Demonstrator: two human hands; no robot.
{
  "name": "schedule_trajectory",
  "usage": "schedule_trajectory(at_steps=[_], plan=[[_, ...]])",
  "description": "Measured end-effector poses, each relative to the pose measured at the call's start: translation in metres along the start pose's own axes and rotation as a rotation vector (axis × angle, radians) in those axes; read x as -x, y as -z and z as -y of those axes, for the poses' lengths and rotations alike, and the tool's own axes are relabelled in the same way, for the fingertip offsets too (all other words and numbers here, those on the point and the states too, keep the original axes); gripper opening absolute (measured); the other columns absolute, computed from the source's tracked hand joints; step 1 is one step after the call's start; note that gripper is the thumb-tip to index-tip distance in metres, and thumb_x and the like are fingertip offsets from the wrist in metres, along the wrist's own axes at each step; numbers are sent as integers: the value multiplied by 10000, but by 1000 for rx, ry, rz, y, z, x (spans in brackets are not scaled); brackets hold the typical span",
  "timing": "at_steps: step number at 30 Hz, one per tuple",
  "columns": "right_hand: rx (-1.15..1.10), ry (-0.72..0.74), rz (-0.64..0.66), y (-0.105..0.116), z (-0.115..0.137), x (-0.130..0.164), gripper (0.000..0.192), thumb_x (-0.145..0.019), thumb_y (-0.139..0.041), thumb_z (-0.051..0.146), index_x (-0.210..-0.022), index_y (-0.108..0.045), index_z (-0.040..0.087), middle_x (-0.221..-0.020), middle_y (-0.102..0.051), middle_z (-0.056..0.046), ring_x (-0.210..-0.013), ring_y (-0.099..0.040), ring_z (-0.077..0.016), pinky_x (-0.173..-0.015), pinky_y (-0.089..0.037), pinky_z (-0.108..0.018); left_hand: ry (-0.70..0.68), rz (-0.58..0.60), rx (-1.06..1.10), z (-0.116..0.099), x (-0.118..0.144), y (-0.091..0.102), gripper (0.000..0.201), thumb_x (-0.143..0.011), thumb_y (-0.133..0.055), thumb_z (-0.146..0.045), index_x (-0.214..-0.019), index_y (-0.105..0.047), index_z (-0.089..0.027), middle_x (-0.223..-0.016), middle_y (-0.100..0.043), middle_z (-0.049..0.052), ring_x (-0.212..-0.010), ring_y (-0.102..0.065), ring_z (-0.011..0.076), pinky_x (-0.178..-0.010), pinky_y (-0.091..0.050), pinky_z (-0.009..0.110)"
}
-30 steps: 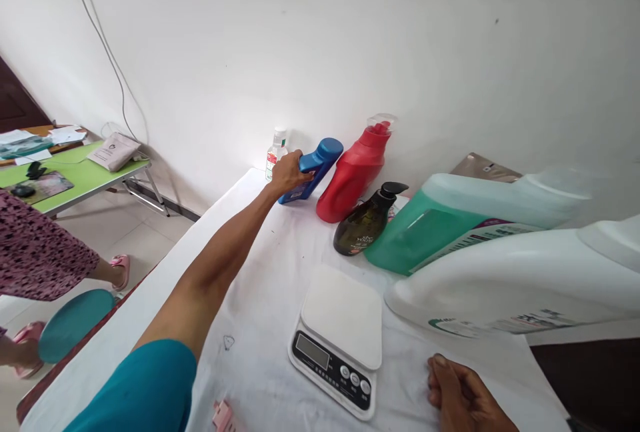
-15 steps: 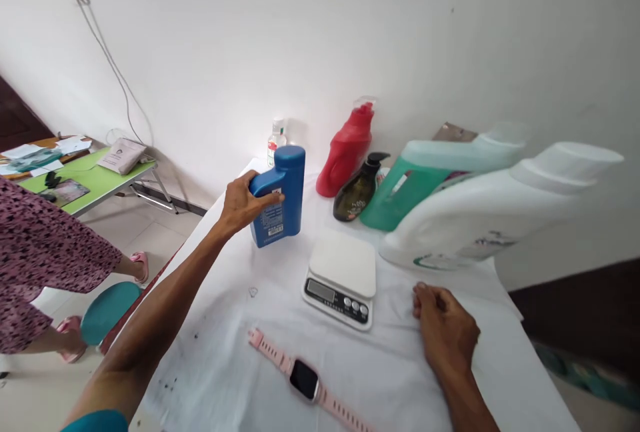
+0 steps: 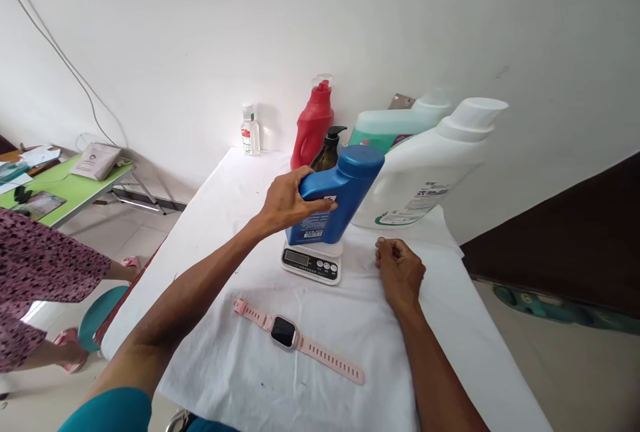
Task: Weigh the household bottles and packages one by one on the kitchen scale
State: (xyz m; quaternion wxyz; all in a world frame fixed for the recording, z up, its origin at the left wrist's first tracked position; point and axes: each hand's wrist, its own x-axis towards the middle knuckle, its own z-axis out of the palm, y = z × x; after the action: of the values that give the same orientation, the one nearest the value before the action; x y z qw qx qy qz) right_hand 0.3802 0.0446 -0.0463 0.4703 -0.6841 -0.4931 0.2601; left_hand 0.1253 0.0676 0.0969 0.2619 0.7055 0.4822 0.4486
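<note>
My left hand (image 3: 290, 204) is closed around the upper side of a blue plastic bottle (image 3: 345, 209) with a round blue cap. The bottle is over the white pan of a kitchen scale (image 3: 313, 265); whether its base bears fully on the pan I cannot tell. The scale's grey display shows no digits I can read. To the right of the scale, my right hand (image 3: 401, 272) rests on the white cloth with its fingers curled in, nothing visible in them. In front of the scale lies a smartwatch (image 3: 284, 332) with a pink strap.
Along the wall stand a small clear bottle (image 3: 250, 132), a red bottle (image 3: 314, 122), a dark pump bottle (image 3: 327, 151), a green detergent jug (image 3: 373, 127) and a large white jug (image 3: 407, 182). Left are a green table (image 3: 75, 185), a teal stool (image 3: 103, 309) and a person in patterned clothing (image 3: 45, 265).
My left hand has carried the blue bottle rightward from the cloth to over the scale's pan. My right hand stays curled beside the scale. The camera view has shifted.
</note>
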Motion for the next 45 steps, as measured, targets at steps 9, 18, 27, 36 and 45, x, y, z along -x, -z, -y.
schedule_trajectory(at_steps=[9, 18, 27, 36, 45], plan=[[2, 23, 6, 2, 1, 0, 367, -923, -558, 558, -766, -601, 230, -676, -653, -16, -621, -577, -199, -681, -432, -336, -29, 113, 15, -3, -16, -8, 450, -732, -891, -503, -980, -645, -220, -940, -697, 41, -855, -651, 213, -727, -506, 331], [13, 23, -2, 0, 0, -4, 371, -917, -557, 552, -743, -598, 227, -666, -640, -12, -617, -575, -191, -699, -443, -341, 214, -137, 259, 67, 21, 15, 629, -970, -475, -750, -1133, -699, -185, -1056, -741, 110, -863, -720, 205, -763, -562, 334], [-13, 23, -1, -1, 2, -4, 369, -910, -552, 563, -757, -595, 230, -662, -633, -3, -599, -551, -181, -676, -446, -339, 397, -250, 58, 148, 57, 11, 469, -892, -618, -667, -865, -683, -203, -751, -656, 18, -624, -592, 153, -596, -490, 284], [-5, -17, -7, -2, 2, -4, 359, -895, -577, 557, -756, -610, 227, -665, -641, -2, -602, -569, -184, -679, -444, -337, 362, -191, 14, 145, 58, 10, 277, -881, -642, -493, -842, -678, -221, -749, -659, 2, -671, -601, 163, -675, -507, 292], [-14, -5, -12, -2, 1, -7, 362, -887, -566, 562, -754, -603, 227, -651, -634, -6, -587, -564, -182, -663, -443, -337, 394, -182, 29, 143, 58, 12, 341, -880, -664, -544, -888, -691, -204, -799, -684, 27, -690, -623, 171, -659, -512, 299]])
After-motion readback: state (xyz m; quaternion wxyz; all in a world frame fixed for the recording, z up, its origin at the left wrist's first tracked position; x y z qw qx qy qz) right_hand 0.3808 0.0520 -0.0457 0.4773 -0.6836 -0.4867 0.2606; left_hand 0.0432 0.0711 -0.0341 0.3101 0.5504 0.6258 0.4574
